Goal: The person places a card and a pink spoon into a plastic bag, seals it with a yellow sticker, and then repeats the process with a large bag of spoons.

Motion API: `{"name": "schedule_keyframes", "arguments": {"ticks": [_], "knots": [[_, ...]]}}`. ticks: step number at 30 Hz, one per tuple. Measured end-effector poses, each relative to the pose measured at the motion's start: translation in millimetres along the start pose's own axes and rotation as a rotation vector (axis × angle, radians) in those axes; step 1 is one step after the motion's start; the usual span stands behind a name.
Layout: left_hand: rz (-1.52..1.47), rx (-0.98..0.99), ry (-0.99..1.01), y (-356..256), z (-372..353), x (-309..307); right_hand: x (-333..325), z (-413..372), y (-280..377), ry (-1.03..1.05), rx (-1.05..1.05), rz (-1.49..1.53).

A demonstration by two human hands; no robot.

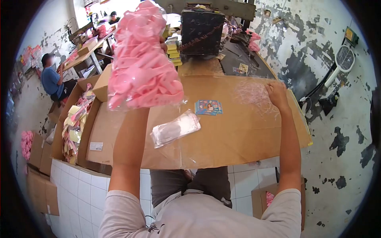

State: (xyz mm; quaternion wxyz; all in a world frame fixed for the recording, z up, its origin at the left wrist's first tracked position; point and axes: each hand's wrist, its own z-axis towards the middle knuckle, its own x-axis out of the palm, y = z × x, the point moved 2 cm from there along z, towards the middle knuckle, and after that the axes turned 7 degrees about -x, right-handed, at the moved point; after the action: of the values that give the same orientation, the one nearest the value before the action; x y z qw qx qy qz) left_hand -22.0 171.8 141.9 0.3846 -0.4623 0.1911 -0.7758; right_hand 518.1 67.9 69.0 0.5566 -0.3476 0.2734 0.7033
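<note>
A clear plastic bag packed with soft pink pieces (145, 67) is raised over the left half of the cardboard-covered table (238, 139). My left hand (163, 44) grips this bag from behind, and only a few fingers show at its right edge. At the far right of the table, my right hand (276, 94) has its fingers curled at the edge of a loose pile of thin translucent bands (254, 96). Whatever is between those fingers is too small to make out. Between my arms lie a stack of flat clear plastic bags (176, 129) and several blue printed cards (208, 107).
A long cardboard box (75, 127) of packed goods adjoins the table's left side. Behind the table stands a black box-shaped machine (202, 33), beside yellow stacks (173, 49). A seated person (53, 79) is at the left. An electric swatter (343, 59) hangs on the right wall.
</note>
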Motion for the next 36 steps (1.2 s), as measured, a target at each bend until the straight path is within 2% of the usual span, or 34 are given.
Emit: {"name": "schedule_keyframes", "arguments": {"ticks": [4, 8, 13, 16, 17, 20, 21, 22, 24, 27, 30, 33, 36], "knots": [[-0.023, -0.01, 0.077, -8.0, -26.7, -0.3, 2.1, 0.2, 27.4, 0.065, -0.019, 0.123], [0.174, 0.097, -0.453, -35.4, -97.9, -27.9, 10.1, -5.0, 51.6, 0.098, -0.079, 0.158], [0.516, 0.475, -1.248, 14.2, -114.4, 78.1, 14.0, -23.6, 77.5, 0.119, -0.083, 0.208], [1.262, 0.047, -1.278, 15.9, -88.4, 143.4, 18.2, -33.4, 88.8, 0.149, -0.061, 0.207], [1.342, -0.105, -1.263, 2.9, -103.2, 132.2, 19.7, -34.3, 92.6, 0.172, -0.067, 0.219], [1.475, -0.765, -1.155, 1.1, -99.0, 116.5, 31.5, -33.9, 111.2, 0.193, -0.133, 0.251], [1.673, -0.968, -1.132, 6.4, -88.3, 116.3, 35.6, -32.9, 121.3, 0.189, -0.162, 0.26], [1.802, -1.082, -1.127, 10.4, -91.0, 102.9, 37.5, -32.4, 135.0, 0.191, -0.195, 0.286], [1.858, -0.784, -1.01, 17.7, -116.0, 64.9, 39.8, -26.7, 165.6, 0.191, -0.266, 0.333], [1.822, -0.648, -1.089, 29.9, -108.9, 55.1, 50.7, -13.5, 208.4, 0.303, -0.353, 0.467], [1.923, -0.677, -1.361, 65.6, -71.2, 65.2, 55.7, -3.9, 249.3, 0.362, -0.39, 0.653], [2.164, -0.431, -1.39, 114.1, -34.1, 63.7, 75.2, 14.1, 287.3, 0.332, -0.453, 0.717], [2.365, -0.442, -1.357, 131.3, -50.3, 34.6, 96.3, 32.9, 317.4, 0.303, -0.356, 0.996]]}}
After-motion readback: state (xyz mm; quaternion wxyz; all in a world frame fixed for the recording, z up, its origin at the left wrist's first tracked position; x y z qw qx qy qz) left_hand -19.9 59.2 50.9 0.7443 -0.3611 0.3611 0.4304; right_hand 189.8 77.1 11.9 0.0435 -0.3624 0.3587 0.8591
